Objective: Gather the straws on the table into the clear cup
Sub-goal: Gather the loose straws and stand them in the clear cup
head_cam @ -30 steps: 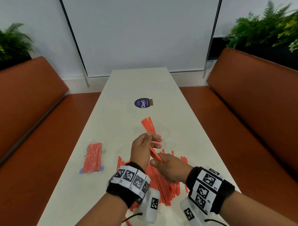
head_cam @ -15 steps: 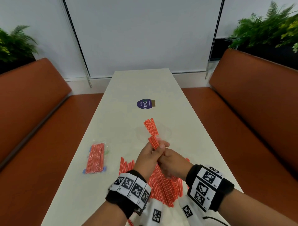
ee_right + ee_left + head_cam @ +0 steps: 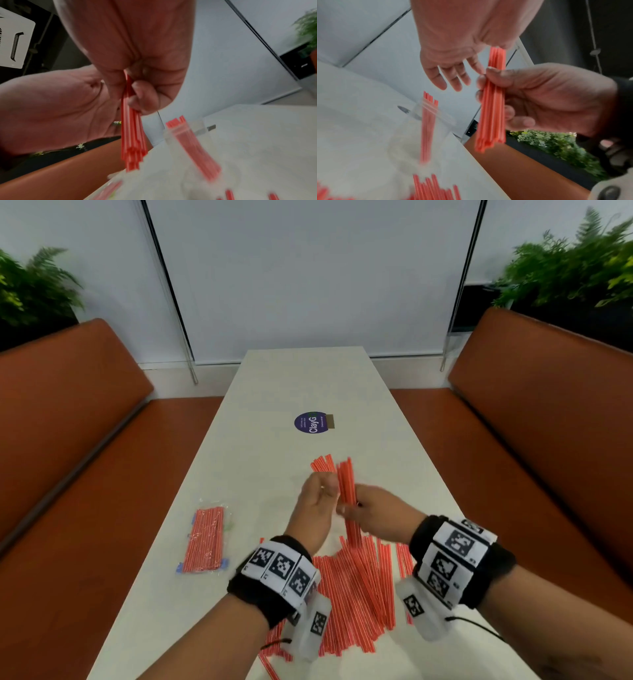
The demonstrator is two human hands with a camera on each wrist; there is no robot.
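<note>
My right hand (image 3: 370, 511) grips a bundle of red straws (image 3: 346, 484), held nearly upright above the table; the right wrist view shows fingers and thumb curled round the bundle (image 3: 132, 135). Just left of it, my left hand (image 3: 317, 501) is beside the bundle with relaxed, spread fingers (image 3: 450, 77) that hold nothing. Behind the hands stands the clear cup (image 3: 447, 119) with a few red straws (image 3: 322, 463) leaning in it. Many loose straws (image 3: 352, 594) lie in a heap on the table under my wrists.
A sealed packet of red straws (image 3: 205, 539) lies at the left of the long white table (image 3: 308, 378). A round purple sticker (image 3: 311, 422) sits further back. Brown benches (image 3: 68, 440) run along both sides, with plants behind them.
Both hands were clasped on the bundle; now my left hand has let go and opened. My right hand has stood the bundle more upright, close to the cup.
</note>
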